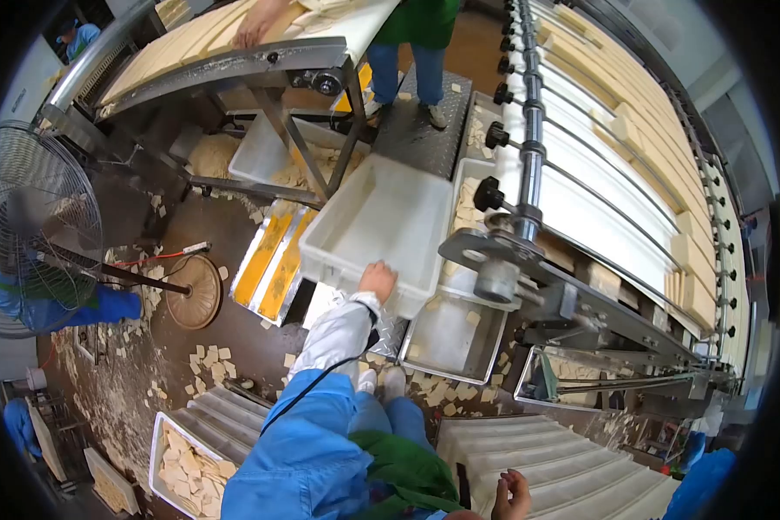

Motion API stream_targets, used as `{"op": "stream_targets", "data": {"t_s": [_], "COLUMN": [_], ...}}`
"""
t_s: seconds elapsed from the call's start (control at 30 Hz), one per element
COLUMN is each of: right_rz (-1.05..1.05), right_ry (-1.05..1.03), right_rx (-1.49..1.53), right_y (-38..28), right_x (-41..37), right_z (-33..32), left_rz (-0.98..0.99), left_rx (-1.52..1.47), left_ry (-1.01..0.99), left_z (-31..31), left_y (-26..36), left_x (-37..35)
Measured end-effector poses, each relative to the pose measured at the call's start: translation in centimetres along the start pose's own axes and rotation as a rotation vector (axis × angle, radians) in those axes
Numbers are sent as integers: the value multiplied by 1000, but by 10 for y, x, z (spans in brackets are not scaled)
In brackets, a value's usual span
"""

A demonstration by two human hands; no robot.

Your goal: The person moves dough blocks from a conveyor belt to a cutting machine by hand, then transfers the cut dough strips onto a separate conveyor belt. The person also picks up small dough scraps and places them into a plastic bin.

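My left hand (378,281), in a white sleeve cuff, has its fingers hooked over the near rim of a white plastic bin (323,249). The bin is large and its inside shows no pieces. It lies lengthwise ahead of me, its far end by a dark metal step plate (417,121). Low at the bottom edge, my right hand (512,497) is partly in view, fingers loosely bent and apart, holding nothing that I can see. Close to it stands a stack of white trays (554,459).
Conveyors carry pale dough sheets left (225,43) and right (633,156). A co-worker's legs (407,74) stand on the step plate. A pedestal fan (39,217) is at left. Square pieces litter the floor; a bin of pieces (190,468) sits lower left, a metal tray (456,338) ahead.
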State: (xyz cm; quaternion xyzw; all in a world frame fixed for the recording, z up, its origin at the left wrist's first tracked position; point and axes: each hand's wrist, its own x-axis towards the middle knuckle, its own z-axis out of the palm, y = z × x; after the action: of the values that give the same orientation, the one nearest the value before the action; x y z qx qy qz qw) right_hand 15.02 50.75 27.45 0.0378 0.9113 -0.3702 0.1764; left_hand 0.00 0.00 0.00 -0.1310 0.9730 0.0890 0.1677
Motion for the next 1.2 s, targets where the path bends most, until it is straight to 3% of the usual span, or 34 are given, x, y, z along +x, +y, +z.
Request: {"op": "stream_targets", "data": {"t_s": [0.07, 0.1, 0.17, 0.23, 0.3, 0.33, 0.43, 0.47, 0.53, 0.63, 0.7, 0.77, 0.8, 1.0, 1.2], "right_rz": [-70, -184, -309, -517, -810, -994, -1276, -1330, -1241, -1059, -990, -895, -963, -889, -761], "right_ry": [-41, -26, -65, -46, 1, 34, 137, 181, 218, 37, 32, 22, 68, -27, -92], "right_rx": [-116, -64, -111, -193, -236, -247, -298, -318, -414, -296, -403, -424, -460, -517, -537], "right_y": [-12, -28, -100, -130, -170, -197, -270, -295, -352, -386, -393, -393, -392, -393, -391], "right_x": [-20, 50, 68, 93, 122, 138, 175, 186, 195, 215, 221, 218, 220, 222, 218], "right_z": [-30, 47, 46, 42, 41, 40, 33, 36, 47, 72, 83, 90, 92, 86, 84], "left_rz": [-40, -11, 22, 41, 84, -4, -140, -208, -298, -421, -440, -446, -444, -431, -271], "left_rx": [-122, -81, -141, -223, -358, -407, -463, -489, -526, -603, -591, -626, -638, -627, -635], "left_ry": [341, 333, 175, 26, 91, 111, 96, 198, 331, 461, 558, 510, 495, 266, 81], "left_z": [0, 4, 45, 38, 35, 26, -12, -17, -37, -89, -104, -123, -131, -185, -245], "left_y": [29, -26, -13, 18, 21, 20, 8, 3, -11, -31, -52, -77, -89, -143, -175], "left_x": [-28, 41, 13, -46, -96, -119, -177, -187, -195, -192, -185, -174, -165, -141, -143]}}
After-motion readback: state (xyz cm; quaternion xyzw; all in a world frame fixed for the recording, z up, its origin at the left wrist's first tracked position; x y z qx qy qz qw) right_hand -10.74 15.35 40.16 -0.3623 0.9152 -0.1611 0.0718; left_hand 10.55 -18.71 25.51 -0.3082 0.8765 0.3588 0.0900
